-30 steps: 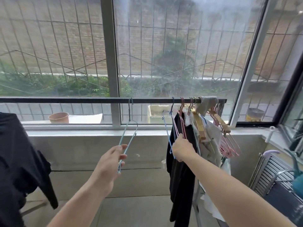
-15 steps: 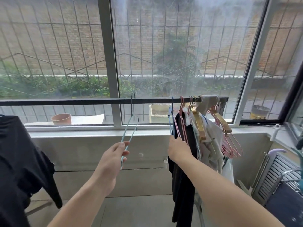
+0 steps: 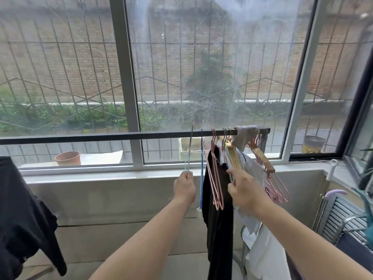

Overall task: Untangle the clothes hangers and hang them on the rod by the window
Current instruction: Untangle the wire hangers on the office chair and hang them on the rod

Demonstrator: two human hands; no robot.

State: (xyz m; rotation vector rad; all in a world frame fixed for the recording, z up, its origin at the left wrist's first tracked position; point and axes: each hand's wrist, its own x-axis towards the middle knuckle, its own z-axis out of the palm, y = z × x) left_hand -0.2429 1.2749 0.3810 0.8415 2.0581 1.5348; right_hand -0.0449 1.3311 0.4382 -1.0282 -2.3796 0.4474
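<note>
There's a round terracotta flower pot [image 3: 67, 158] sitting outside on the ledge past the glass, near its left end, and a yellowish bucket [image 3: 314, 143] way off right. Black shirt [image 3: 22, 215] droops at the left edge, grey slatted rack [image 3: 341, 217] bottom right.

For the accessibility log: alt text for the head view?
Left hand holds a light-blue hanger hooked on the rod by the window; right hand reaches into crowded pink hangers and clothes at the rod's right end.
</note>
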